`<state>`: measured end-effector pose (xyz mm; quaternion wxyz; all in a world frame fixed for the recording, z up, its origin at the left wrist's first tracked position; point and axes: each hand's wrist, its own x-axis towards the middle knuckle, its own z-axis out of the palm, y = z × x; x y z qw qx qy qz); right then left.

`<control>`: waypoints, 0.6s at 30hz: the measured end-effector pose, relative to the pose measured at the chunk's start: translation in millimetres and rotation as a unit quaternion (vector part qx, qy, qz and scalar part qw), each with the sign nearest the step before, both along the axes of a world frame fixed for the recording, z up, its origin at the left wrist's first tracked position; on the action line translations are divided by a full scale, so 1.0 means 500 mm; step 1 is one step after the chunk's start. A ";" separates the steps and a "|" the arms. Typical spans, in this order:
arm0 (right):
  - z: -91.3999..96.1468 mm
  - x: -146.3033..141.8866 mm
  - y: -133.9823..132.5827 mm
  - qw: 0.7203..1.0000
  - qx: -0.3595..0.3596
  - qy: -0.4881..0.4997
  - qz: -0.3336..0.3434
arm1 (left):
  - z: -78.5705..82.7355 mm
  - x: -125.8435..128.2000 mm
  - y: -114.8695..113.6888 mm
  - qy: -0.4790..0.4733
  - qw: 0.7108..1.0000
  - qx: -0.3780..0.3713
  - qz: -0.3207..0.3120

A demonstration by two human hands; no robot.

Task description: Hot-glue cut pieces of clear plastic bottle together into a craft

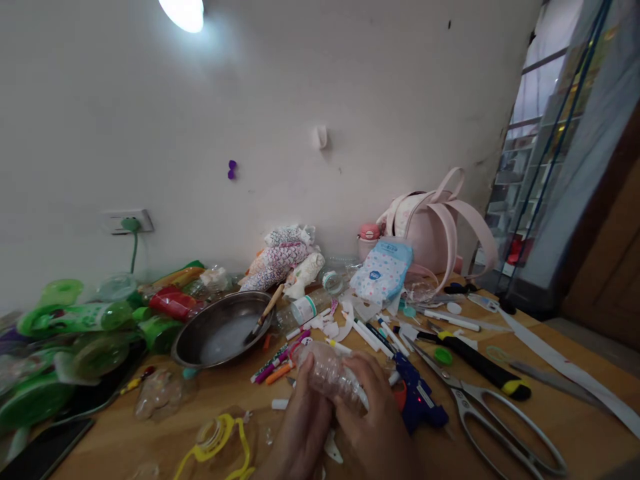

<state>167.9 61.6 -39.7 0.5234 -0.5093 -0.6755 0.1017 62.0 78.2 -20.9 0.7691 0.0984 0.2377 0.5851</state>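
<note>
A clear, ribbed piece of plastic bottle (327, 369) is held between my two hands above the front of the wooden table. My left hand (306, 417) is closed around its left side, with the thumb up along it. Wrapped over its right end is my right hand (367, 403), fingers bent. Just right of my right hand lies a blue glue gun (417, 393) with a small red light. Markers (275, 363) lie behind my hands. A yellow plastic strip with a ring (215, 437) rests to the left.
A metal bowl (225, 327) with a brush (265, 312) in it stands left of centre. Scissors (480, 400) and a utility knife (485, 363) lie at right. Green plastic bottles (75, 319) crowd the left. A pink backpack (425, 230) and a blue packet (383, 270) stand near the wall.
</note>
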 end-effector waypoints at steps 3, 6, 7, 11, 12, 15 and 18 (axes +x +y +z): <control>0.000 0.001 -0.002 0.999 -0.021 0.018 0.019 | 0.013 0.004 -0.006 0.015 1.000 -0.016 0.020; 0.005 0.001 -0.004 0.997 -0.047 0.045 0.044 | 0.015 0.003 -0.010 0.034 0.999 0.009 0.024; 0.007 0.001 -0.004 0.996 -0.055 0.054 0.054 | 0.013 0.002 -0.010 0.041 0.999 0.018 0.028; 0.004 -0.001 0.007 0.997 -0.018 0.067 0.040 | -0.001 -0.004 -0.007 0.052 0.997 0.032 0.041; 0.002 -0.003 0.011 0.998 0.003 0.061 0.026 | -0.005 -0.004 -0.005 0.051 0.998 0.027 0.040; -0.005 -0.012 0.022 0.998 0.050 0.029 -0.022 | -0.011 -0.006 -0.001 0.041 0.999 0.014 0.034; -0.010 -0.021 0.026 0.997 0.058 -0.019 -0.056 | -0.012 -0.009 0.002 0.041 0.999 0.026 0.017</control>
